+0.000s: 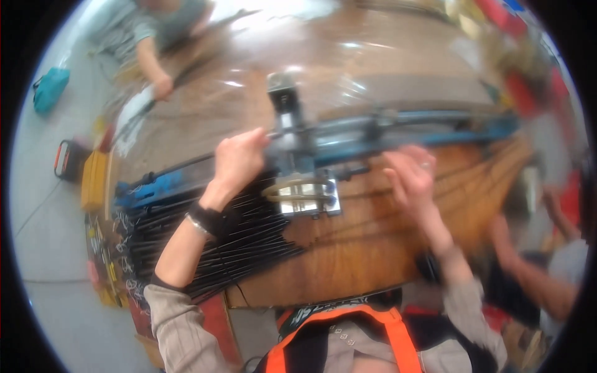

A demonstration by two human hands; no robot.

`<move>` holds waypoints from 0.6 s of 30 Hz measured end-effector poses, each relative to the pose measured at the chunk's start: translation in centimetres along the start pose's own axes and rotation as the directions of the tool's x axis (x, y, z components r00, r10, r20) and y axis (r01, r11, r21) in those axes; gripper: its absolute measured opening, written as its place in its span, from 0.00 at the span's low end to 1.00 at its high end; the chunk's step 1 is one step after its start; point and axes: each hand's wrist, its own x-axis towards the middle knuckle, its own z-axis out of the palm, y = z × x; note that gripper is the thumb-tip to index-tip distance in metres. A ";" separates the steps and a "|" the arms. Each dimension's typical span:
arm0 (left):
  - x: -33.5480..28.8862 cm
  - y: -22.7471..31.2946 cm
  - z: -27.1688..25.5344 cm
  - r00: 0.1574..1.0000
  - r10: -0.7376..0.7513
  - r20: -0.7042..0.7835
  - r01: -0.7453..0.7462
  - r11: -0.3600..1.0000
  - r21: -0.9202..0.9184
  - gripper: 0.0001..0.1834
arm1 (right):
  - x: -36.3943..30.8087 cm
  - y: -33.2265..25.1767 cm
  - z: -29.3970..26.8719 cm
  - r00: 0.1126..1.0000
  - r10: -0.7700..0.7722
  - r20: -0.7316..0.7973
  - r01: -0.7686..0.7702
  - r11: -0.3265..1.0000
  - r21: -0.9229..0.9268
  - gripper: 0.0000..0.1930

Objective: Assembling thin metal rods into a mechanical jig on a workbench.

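Note:
My left hand (239, 161) is closed in a pinch, left of a metal clamp-like device (292, 140) mounted on a long blue and grey rail. What its fingers hold, if anything, is hidden. A silver block with a looped tan hose (305, 194) sits at the near end of the device. To the right, my right hand (411, 177) is by the rail's near side, blurred, its fingers bent and its thumb apart, with nothing visible in it. Below my left hand, many thin black cables (242, 252) lie side by side on the brown wooden table (354, 264).
Clear plastic sheeting (385, 68) covers the surface beyond the rail. Another person's hand (163, 87) holds a dark strand at the far left. At the right, another person's arm (528, 273) is close to the table. A yellow box (94, 180) stands by the left edge.

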 end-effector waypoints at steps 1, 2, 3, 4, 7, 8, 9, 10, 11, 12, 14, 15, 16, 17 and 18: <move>-0.1 0.1 -0.2 1.000 0.015 0.008 -0.015 1.000 -0.008 0.08 | 0.2 -0.5 0.1 1.000 0.005 0.013 -0.005 0.998 0.057 0.15; -0.2 0.1 -0.2 1.000 0.011 0.009 -0.011 1.000 -0.002 0.08 | 0.3 -1.0 0.3 1.000 0.018 0.013 -0.018 0.999 0.044 0.15; -0.3 0.1 -0.2 1.000 0.004 0.010 -0.004 1.000 0.004 0.08 | 0.4 -1.5 0.5 0.999 0.008 0.033 -0.011 0.997 0.077 0.15; -0.3 0.1 -0.2 1.000 -0.007 0.008 0.007 1.000 0.011 0.08 | 0.4 -1.9 0.9 0.999 -0.006 0.053 0.000 0.994 0.113 0.15; -0.5 0.2 0.0 1.000 0.024 -0.002 -0.024 1.000 0.009 0.07 | 0.0 -1.8 1.7 0.994 -0.006 0.114 -0.021 0.972 0.235 0.14; -0.7 0.2 0.0 0.999 0.032 -0.008 -0.032 0.999 0.014 0.07 | -0.1 -1.5 2.1 0.989 0.000 0.149 -0.049 0.945 0.323 0.14; -0.6 0.0 0.2 1.000 0.030 -0.009 -0.030 0.999 0.011 0.07 | 0.3 -1.1 2.7 0.984 0.001 0.180 -0.075 0.912 0.404 0.13; -0.5 -0.2 0.4 0.995 0.080 -0.059 -0.077 0.996 0.053 0.05 | 0.7 -0.7 3.3 0.983 0.001 0.186 -0.077 0.912 0.402 0.13; -0.3 -0.4 0.8 0.986 0.131 -0.105 -0.121 0.988 0.096 0.04 | 1.2 -0.3 4.1 0.987 -0.010 0.161 -0.063 0.898 0.435 0.13; -0.8 -0.1 1.3 0.974 0.181 -0.136 -0.164 0.979 0.125 0.04 | 0.9 -0.2 4.2 0.988 -0.008 0.154 -0.065 0.884 0.463 0.13; -0.4 -0.3 1.7 0.965 0.210 -0.155 -0.187 0.971 0.148 0.04 | 0.0 -0.1 3.7 0.983 0.015 0.181 -0.104 0.866 0.489 0.13; -0.1 -0.6 1.7 0.952 0.239 -0.193 -0.198 0.958 0.206 0.04 | 0.7 0.0 3.3 0.968 0.053 0.244 -0.170 0.855 0.489 0.13; -0.1 -0.5 1.8 0.960 0.219 -0.173 -0.186 0.964 0.189 0.04 | 1.3 0.0 2.8 0.948 0.090 0.306 -0.236 0.843 0.484 0.13; 0.1 -0.6 1.3 0.936 0.290 -0.201 -0.254 0.949 0.190 0.03 | 1.4 -0.3 2.8 0.928 0.119 0.353 -0.289 0.827 0.482 0.14; 0.1 -0.8 1.1 0.905 0.358 -0.229 -0.318 0.928 0.193 0.03 | -0.2 -1.4 2.0 0.924 0.115 0.366 -0.297 0.818 0.493 0.14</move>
